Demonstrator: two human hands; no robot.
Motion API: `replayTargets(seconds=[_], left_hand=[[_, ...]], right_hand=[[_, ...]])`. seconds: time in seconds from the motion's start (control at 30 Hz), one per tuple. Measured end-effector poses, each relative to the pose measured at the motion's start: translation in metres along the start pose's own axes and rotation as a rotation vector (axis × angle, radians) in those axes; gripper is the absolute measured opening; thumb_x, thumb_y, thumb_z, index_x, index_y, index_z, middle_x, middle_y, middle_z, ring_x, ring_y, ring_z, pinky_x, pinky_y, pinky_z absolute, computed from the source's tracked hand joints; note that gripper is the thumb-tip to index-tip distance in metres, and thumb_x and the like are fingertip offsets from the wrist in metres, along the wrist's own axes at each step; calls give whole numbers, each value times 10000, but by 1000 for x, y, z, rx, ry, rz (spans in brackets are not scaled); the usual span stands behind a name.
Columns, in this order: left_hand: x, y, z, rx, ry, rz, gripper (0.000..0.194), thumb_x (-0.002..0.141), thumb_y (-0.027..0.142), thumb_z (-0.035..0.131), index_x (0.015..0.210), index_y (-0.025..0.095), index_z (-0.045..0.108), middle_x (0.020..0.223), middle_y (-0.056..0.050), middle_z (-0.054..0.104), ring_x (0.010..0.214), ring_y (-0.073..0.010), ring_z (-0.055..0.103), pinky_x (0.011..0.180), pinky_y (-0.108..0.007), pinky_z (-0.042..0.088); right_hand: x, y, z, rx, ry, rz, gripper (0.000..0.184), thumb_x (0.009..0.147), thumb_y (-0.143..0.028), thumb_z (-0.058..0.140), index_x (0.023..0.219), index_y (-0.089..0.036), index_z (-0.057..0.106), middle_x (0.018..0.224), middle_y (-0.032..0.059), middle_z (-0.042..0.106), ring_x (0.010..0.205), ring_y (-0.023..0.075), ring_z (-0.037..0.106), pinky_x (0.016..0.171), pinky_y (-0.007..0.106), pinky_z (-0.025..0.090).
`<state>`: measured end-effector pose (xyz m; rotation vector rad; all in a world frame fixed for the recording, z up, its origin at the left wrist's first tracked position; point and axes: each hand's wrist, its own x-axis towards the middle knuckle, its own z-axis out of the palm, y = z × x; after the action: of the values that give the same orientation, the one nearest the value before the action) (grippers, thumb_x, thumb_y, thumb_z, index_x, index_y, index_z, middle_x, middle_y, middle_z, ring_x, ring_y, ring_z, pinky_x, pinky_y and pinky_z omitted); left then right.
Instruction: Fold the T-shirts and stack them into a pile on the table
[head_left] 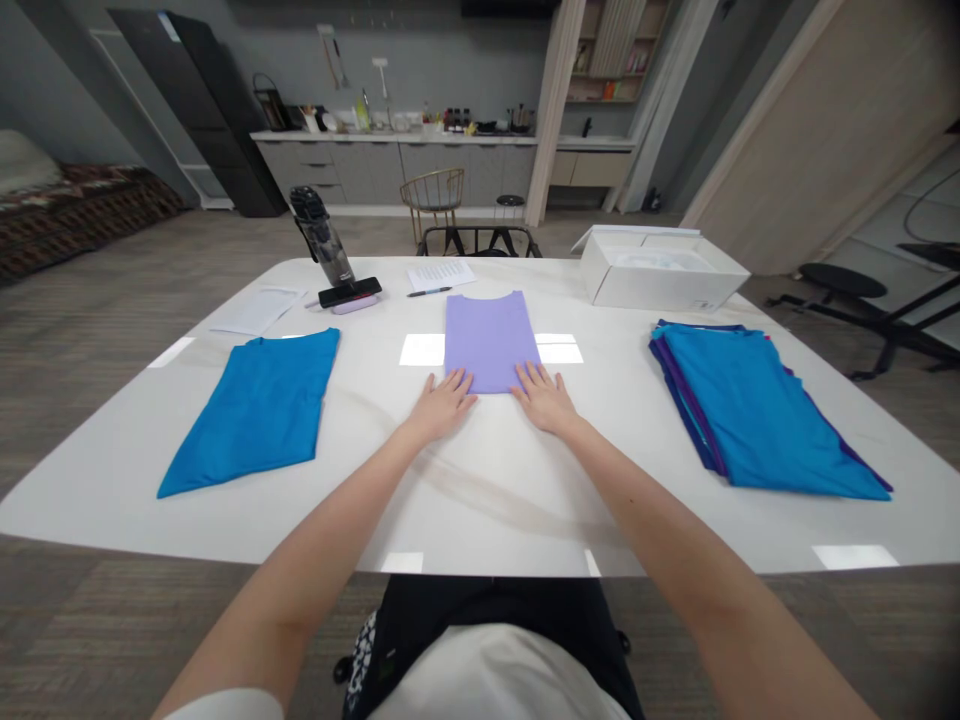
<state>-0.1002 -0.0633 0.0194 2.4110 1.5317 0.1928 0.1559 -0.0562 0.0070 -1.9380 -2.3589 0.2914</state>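
Note:
A folded lavender shirt (491,340) lies flat in the middle of the white table, its neckline pointing away from me. My left hand (442,402) rests on its near left corner, fingers spread. On the near right corner lies my right hand (545,398), likewise with fingers apart. Neither hand grips anything. To the left is a folded blue shirt (259,405), lying flat. At the right sits a stack of blue and purple folded garments (765,405), with a blue one on top.
The white table (495,500) holds a handheld vacuum (326,245), a pen (430,292), printed paper (442,273), another sheet (257,311) and an open white box (660,272). Beyond its far edge stand chairs (435,190) and a kitchen counter (360,137).

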Motion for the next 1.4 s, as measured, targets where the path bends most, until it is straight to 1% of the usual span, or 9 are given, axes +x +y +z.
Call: replayTargets(seconds=[0.1,0.2,0.33,0.47,0.67,0.87,1.03,1.23,1.4], left_hand=[[-5,-18,-1,-158,116,-89,641,1007,330,484,1615,203,325,1674,-131,344,1553,-261,320,1269,-550,206],[-4,-34,-8,-293,262,-266,673,884,255,630,1532,165,470,1569,-165,503,1420,-276,514,1164,-410,412],[3,-31,-21,-336,192,-359,425,781,315,746,1188,192,731,1302,-120,713,1197,-305,662,1014,-380,491],[10,-13,-19,-421,186,-405,358,732,309,798,1079,244,737,1058,-43,772,1047,-268,686,926,-372,495],[14,-12,0,-624,299,-404,302,751,236,764,1046,208,707,816,12,661,720,-153,607,707,-267,478],[20,-15,11,-721,373,-247,380,834,244,701,1204,255,612,1061,1,682,658,-87,557,727,-249,489],[25,-12,10,-853,390,-253,476,811,227,710,1277,259,617,949,26,616,584,-53,521,642,-224,472],[18,-5,-10,-1251,233,-326,605,793,255,750,1371,321,581,1121,-23,638,631,-59,612,487,-175,404],[16,-2,-14,-1232,184,-370,718,817,245,744,1488,308,497,1269,-94,630,697,-95,684,474,-182,431]], right_hand=[[-7,15,1,94,38,-18,662,1064,-491,367,1641,-170,317,1717,127,221,1582,295,203,1272,546,155],[-1,37,-5,295,172,65,607,999,-389,519,1548,-133,475,1632,184,400,1457,275,449,1193,433,361],[17,58,-18,554,144,261,446,918,-373,623,1268,-105,695,1153,145,737,983,236,690,897,347,528],[21,55,-24,764,39,216,316,796,-458,737,886,-155,730,791,30,706,716,163,616,673,266,470],[2,41,-22,825,101,166,401,720,-530,749,935,-194,701,569,-77,483,532,119,416,515,242,309],[1,38,-29,640,67,144,320,809,-514,686,838,-195,689,628,-19,573,594,138,493,555,254,331],[1,40,-32,865,-114,186,377,819,-569,680,891,-200,658,559,-51,540,453,92,347,464,242,235],[1,41,-31,1014,-175,292,320,819,-508,683,780,-201,598,526,-40,545,404,69,248,430,250,132],[0,39,-34,1034,-217,233,316,837,-504,658,804,-191,628,556,-30,582,413,65,250,433,241,135]])
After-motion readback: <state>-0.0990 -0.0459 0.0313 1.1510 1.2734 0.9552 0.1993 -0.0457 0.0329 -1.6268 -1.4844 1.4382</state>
